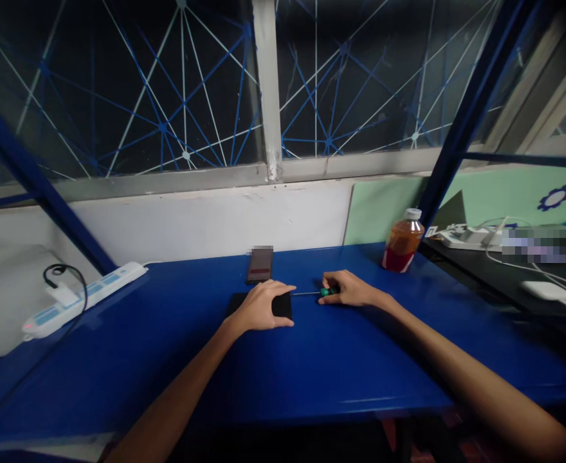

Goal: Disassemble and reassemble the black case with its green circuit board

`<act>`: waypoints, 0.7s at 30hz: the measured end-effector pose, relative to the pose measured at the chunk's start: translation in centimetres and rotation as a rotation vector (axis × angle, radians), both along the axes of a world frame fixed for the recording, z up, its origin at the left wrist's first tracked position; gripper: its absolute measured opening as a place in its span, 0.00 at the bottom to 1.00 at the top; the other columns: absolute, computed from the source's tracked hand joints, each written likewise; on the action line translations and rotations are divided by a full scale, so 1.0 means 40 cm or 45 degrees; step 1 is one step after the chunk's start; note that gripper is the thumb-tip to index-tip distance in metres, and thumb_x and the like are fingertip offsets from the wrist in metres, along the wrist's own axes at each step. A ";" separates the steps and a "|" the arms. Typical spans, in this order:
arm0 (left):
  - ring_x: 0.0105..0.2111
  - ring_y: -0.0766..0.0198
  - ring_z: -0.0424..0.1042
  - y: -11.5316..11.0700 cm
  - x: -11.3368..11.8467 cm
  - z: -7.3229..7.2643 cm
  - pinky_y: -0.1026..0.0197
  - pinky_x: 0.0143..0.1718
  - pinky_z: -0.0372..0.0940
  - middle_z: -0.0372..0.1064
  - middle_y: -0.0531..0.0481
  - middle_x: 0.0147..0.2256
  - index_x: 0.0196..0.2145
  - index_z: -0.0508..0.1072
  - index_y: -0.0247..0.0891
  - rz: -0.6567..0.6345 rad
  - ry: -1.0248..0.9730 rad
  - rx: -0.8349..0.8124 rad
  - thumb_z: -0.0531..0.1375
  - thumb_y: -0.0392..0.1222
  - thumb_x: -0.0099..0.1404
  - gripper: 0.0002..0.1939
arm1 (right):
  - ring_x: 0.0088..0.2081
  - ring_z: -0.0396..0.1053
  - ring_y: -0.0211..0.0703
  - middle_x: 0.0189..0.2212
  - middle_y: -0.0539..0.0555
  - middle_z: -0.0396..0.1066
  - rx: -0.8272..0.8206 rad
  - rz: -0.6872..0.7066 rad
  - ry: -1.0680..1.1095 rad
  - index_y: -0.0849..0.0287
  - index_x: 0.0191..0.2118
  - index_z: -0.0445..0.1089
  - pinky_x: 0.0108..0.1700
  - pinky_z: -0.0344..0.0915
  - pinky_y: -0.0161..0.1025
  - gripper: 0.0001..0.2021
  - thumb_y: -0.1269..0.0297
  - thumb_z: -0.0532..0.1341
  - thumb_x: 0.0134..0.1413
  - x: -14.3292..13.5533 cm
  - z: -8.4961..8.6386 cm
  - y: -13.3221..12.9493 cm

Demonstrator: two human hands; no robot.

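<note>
A flat black object lies on the blue table. Over it rests my left hand, thumb and forefinger spread apart along its right part. My right hand pinches the green handle of a screwdriver. The thin metal shaft points left, and its tip is at the right edge of the black object, near my left forefinger. Whether the tip touches the object cannot be made out. Behind my left hand, a phone lies on the table.
A bottle with reddish drink stands at the back right. On the left lies a white power strip with a black cable. A black surface at the right holds a white charger and cables.
</note>
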State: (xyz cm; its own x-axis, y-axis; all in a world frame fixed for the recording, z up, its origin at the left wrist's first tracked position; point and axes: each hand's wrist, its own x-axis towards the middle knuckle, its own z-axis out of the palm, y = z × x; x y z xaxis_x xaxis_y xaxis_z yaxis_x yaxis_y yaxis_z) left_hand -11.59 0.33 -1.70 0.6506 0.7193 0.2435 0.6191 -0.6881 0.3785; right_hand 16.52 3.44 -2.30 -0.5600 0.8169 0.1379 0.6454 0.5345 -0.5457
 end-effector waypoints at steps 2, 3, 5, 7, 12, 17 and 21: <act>0.52 0.48 0.66 0.000 0.000 0.001 0.47 0.52 0.62 0.67 0.44 0.53 0.58 0.65 0.47 0.009 0.024 -0.004 0.69 0.57 0.50 0.40 | 0.23 0.56 0.35 0.21 0.46 0.64 0.035 -0.019 -0.025 0.58 0.30 0.65 0.26 0.48 0.33 0.19 0.46 0.64 0.48 -0.002 0.002 -0.005; 0.52 0.48 0.66 0.000 0.000 0.001 0.47 0.53 0.61 0.66 0.44 0.54 0.59 0.65 0.46 0.012 0.033 -0.007 0.69 0.57 0.50 0.40 | 0.23 0.57 0.35 0.22 0.47 0.65 0.048 -0.026 -0.026 0.59 0.30 0.65 0.26 0.49 0.33 0.19 0.46 0.61 0.52 -0.002 0.004 -0.006; 0.53 0.47 0.65 -0.001 0.000 0.001 0.47 0.53 0.61 0.66 0.43 0.54 0.59 0.64 0.46 0.016 0.042 -0.016 0.67 0.59 0.51 0.40 | 0.23 0.58 0.35 0.22 0.48 0.66 0.056 -0.027 -0.025 0.59 0.30 0.66 0.26 0.49 0.34 0.18 0.47 0.56 0.58 -0.001 0.007 -0.008; 0.53 0.47 0.65 -0.002 -0.001 0.001 0.47 0.52 0.62 0.65 0.43 0.54 0.59 0.65 0.45 0.018 0.040 -0.025 0.66 0.62 0.52 0.40 | 0.23 0.59 0.35 0.22 0.49 0.67 0.046 -0.011 -0.045 0.59 0.30 0.68 0.26 0.49 0.34 0.18 0.49 0.55 0.59 0.002 0.009 -0.008; 0.52 0.48 0.65 -0.001 0.000 -0.004 0.47 0.52 0.62 0.66 0.43 0.53 0.57 0.67 0.43 0.020 0.036 -0.020 0.63 0.65 0.53 0.38 | 0.24 0.58 0.36 0.23 0.49 0.67 0.077 -0.019 -0.085 0.60 0.29 0.71 0.27 0.49 0.34 0.21 0.44 0.60 0.53 0.012 0.013 -0.006; 0.51 0.48 0.65 -0.001 0.001 -0.006 0.47 0.51 0.62 0.65 0.43 0.53 0.57 0.67 0.43 0.019 0.050 -0.014 0.62 0.66 0.54 0.38 | 0.24 0.59 0.36 0.23 0.47 0.65 0.057 -0.049 -0.065 0.59 0.31 0.68 0.27 0.50 0.33 0.19 0.46 0.65 0.47 0.009 0.012 -0.012; 0.51 0.49 0.65 -0.004 0.002 -0.005 0.48 0.51 0.62 0.65 0.44 0.52 0.56 0.68 0.43 0.016 0.043 0.009 0.61 0.66 0.55 0.37 | 0.24 0.59 0.35 0.23 0.46 0.65 0.051 -0.045 -0.075 0.59 0.32 0.66 0.27 0.50 0.33 0.18 0.49 0.66 0.46 0.001 0.007 -0.019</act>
